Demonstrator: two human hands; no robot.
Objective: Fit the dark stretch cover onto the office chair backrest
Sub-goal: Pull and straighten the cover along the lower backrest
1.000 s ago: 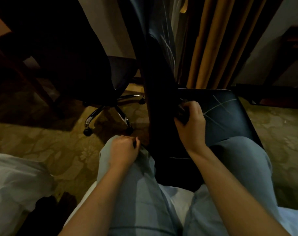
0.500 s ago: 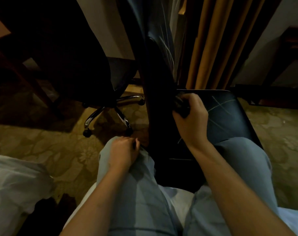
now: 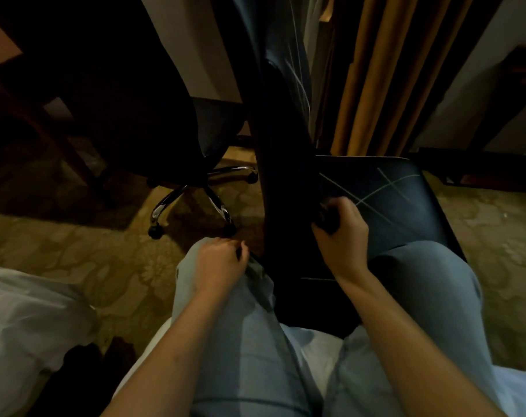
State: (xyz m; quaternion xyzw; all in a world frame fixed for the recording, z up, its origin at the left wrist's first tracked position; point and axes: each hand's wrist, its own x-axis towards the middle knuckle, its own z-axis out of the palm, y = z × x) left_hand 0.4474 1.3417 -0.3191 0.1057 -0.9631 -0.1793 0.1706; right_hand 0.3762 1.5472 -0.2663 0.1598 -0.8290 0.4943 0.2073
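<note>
A patterned olive-and-beige carpet fills the floor of a dim room, and mustard-yellow pleated curtains hang at the back right. To the left of centre stands a black swivel office chair on a chrome star base, well apart from the hands. Rumpled white bedding lies at the lower left, and the person sits with both legs in pale blue jeans reaching forward from the bottom edge. Between the knees a tall, narrow office chair backrest rises upright to the top of the view. The dark stretch cover with thin pale lines is on it, its lines visible high up; lower down the panel is too dark to tell cover from chair. Just right of the backrest lies a dark square seat surface crossed by pale lines, with the right knee overlapping its near edge. The right hand sits where backrest and seat meet, its fingers curled tight round a bunched fold of the dark fabric. The left hand rests on the left knee just beside the backrest's lower edge, fingers curled inward. A dark strip shows at its fingertips, but the gloom hides whether they pinch it or merely touch it.
</note>
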